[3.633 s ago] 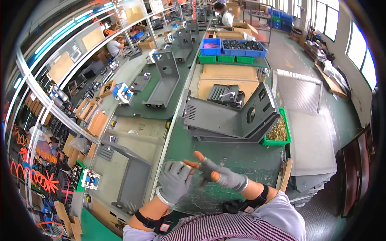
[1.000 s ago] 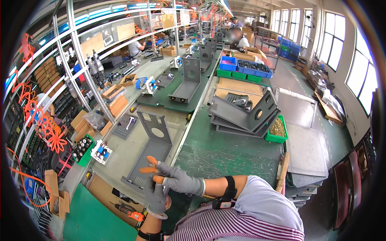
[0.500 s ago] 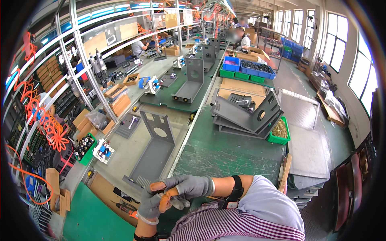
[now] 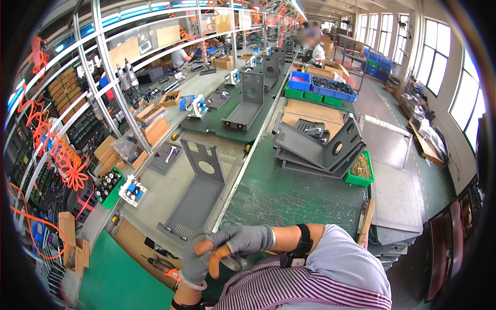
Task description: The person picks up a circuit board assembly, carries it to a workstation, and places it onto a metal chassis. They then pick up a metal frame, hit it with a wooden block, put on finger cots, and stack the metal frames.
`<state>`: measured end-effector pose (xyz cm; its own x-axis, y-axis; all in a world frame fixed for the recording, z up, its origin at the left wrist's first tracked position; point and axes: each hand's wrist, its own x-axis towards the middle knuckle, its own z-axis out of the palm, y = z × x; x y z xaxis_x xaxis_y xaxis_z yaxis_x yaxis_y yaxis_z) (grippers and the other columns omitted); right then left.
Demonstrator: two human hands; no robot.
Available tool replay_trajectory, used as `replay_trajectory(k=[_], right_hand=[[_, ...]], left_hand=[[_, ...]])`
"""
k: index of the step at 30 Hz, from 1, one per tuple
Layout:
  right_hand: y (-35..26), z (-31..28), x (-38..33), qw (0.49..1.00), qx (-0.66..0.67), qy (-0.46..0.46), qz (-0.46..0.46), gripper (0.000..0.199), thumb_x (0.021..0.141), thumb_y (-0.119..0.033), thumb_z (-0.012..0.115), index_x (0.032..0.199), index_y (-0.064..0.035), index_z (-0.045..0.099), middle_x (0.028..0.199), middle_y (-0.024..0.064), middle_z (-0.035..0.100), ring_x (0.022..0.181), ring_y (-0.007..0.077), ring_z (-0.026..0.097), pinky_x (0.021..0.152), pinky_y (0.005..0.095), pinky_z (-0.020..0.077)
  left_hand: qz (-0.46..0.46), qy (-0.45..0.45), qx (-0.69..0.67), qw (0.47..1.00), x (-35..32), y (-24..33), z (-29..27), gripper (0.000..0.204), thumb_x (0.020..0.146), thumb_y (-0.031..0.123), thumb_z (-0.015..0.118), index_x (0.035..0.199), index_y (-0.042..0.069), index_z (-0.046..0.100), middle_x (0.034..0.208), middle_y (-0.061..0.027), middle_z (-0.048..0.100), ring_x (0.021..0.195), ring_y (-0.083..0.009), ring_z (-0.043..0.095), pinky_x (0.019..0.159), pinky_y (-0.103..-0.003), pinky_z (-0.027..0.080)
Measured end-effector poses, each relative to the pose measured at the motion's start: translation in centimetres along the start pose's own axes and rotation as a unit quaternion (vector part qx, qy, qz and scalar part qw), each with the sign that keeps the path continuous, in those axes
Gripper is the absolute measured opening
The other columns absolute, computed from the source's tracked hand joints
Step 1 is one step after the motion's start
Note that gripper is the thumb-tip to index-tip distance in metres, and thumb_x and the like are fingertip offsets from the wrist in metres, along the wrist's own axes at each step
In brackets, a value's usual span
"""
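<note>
Spanning the centre, a scratched green worktop (image 4: 294, 206) adjoins a pale conveyor bed (image 4: 160, 191) on its left. Stacked grey metal brackets (image 4: 315, 147) lie at the worktop's far right. Nearer the person, an L-shaped bracket (image 4: 196, 201) rests on the conveyor bed, its round-holed plate upright, just beyond the hands. A green bin (image 4: 360, 181) of small brass-coloured pieces stands just beside the stack. The right hand (image 4: 243, 239), in a grey glove with orange fingertips, overlaps the gloved left hand (image 4: 192, 264); fingers are bent, and whether they grip anything cannot be told. An orange-and-black power tool (image 4: 164, 267) lies near the left hand. Any marking on the right wrist's strapped device (image 4: 298, 262) is too small to read.
</note>
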<state>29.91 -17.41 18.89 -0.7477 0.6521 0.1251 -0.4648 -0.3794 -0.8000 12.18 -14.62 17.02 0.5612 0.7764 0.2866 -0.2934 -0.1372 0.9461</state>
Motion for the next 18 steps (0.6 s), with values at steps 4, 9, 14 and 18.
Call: replay_trajectory(k=[4,9,14,18], right_hand=[[0.3,-0.6,-0.3,0.991,-0.036,-0.130,-0.009,0.051,0.087,-0.005,0.049,0.135,0.0016,0.036,0.089,0.0199,0.066,0.056,0.0170,0.065,0.041,0.0198,0.0501],[-0.4,0.0,-0.6,0.983,0.071,-0.166,-0.015,0.060,0.087,-0.006,0.051,0.141,0.0004,0.025,0.118,0.0227,0.055,0.059,0.0171,0.066,0.043,0.0198,0.0518],[-1.4,1.1,-0.5,0.992,0.069,-0.002,-0.101,0.068,0.089,-0.008,0.052,0.145,-0.0058,0.014,0.112,0.0215,0.058,0.070,0.0183,0.064,0.059,0.0222,0.0538],[-0.8,0.9,0.0,0.918,-0.369,0.099,-0.109,0.074,0.088,-0.022,0.056,0.144,-0.0044,0.012,0.121,0.0187,0.052,0.082,0.0260,0.063,0.070,0.0291,0.0521]], left_hand=[[0.011,-0.029,0.056,0.998,0.1,-0.2,0.5,0.027,0.068,0.020,0.070,0.076,-0.001,0.055,0.087,-0.0109,0.056,0.078,-0.0173,0.054,0.070,-0.029,0.043],[0.085,-0.017,0.191,0.978,-0.4,-1.6,0.6,0.026,0.074,0.021,0.066,0.079,-0.001,0.054,0.089,-0.0114,0.056,0.080,-0.0184,0.054,0.071,-0.029,0.043],[0.118,0.087,0.110,0.983,-0.5,-2.0,1.0,0.023,0.088,0.021,0.055,0.098,0.001,0.049,0.092,-0.0065,0.054,0.083,-0.0141,0.052,0.072,-0.028,0.043],[0.021,0.130,0.012,0.991,-0.1,-1.2,1.7,0.018,0.090,0.018,0.053,0.099,0.003,0.046,0.091,-0.0036,0.049,0.080,-0.0118,0.048,0.073,-0.025,0.041]])
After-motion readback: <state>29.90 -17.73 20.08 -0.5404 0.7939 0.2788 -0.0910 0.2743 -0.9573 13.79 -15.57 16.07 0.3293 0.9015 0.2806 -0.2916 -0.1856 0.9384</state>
